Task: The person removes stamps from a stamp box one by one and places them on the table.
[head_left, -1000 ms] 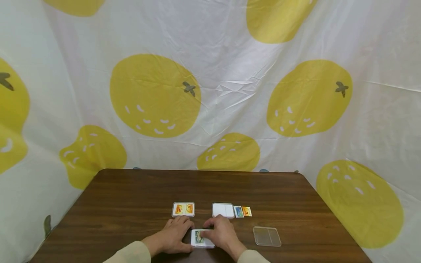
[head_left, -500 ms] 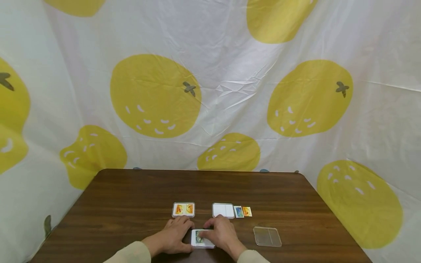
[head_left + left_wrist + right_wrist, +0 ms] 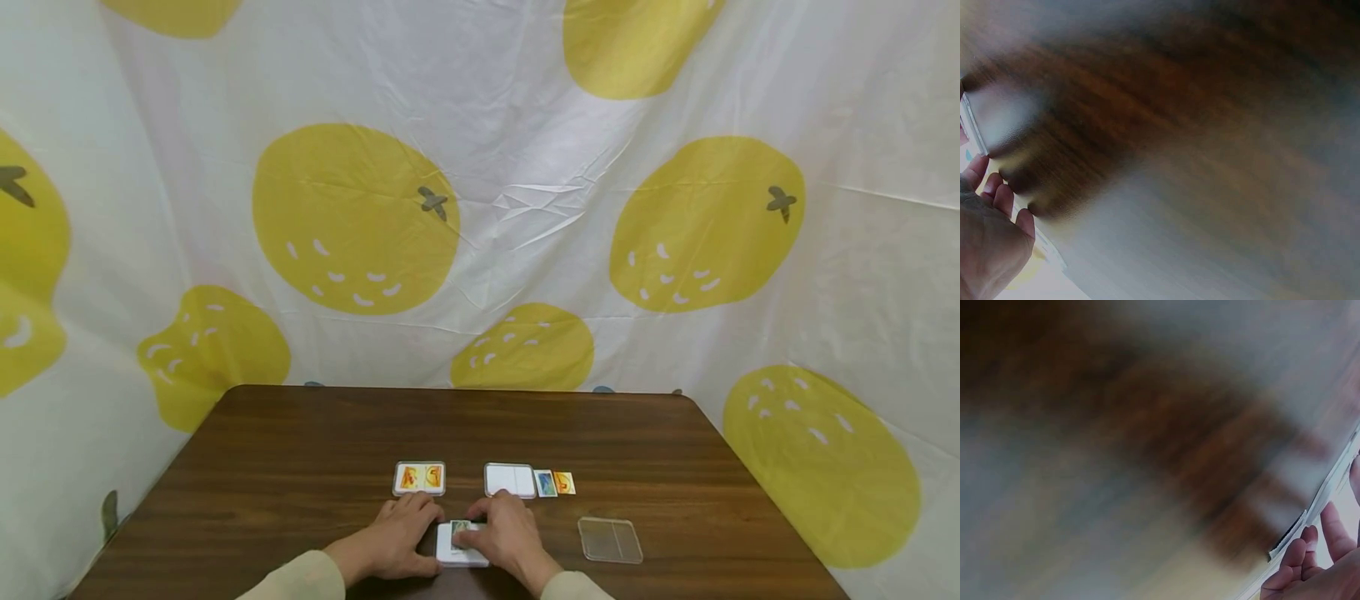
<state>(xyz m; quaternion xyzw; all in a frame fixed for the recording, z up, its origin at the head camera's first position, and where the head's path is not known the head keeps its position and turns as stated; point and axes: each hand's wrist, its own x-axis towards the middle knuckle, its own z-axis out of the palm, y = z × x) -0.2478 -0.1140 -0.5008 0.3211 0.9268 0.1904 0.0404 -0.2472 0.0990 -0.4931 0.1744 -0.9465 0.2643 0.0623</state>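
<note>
A flat white case (image 3: pixel 463 557) lies on the brown table near the front, with a small green stamp-like picture (image 3: pixel 457 528) on top of it by its far edge. My right hand (image 3: pixel 510 533) reaches over the case from the right. Its thumb presses on the picture and covers part of it, while the forefinger bends at the far edge. On the other side, my left hand (image 3: pixel 397 537) rests along the case's left edge, thumb at the near corner. In the left wrist view, fingertips (image 3: pixel 1004 197) touch the tabletop.
Farther back sit a clear-rimmed case (image 3: pixel 419 478) with two orange pictures and another case (image 3: pixel 510 480) with a white inside. Beside the latter lie a blue picture (image 3: pixel 546 483) and an orange picture (image 3: pixel 564 483). A transparent lid (image 3: pixel 610 540) lies at right.
Under my right thumb the green picture has slid from the case's left part toward its far edge, slightly rightward. My left hand stays in place.
</note>
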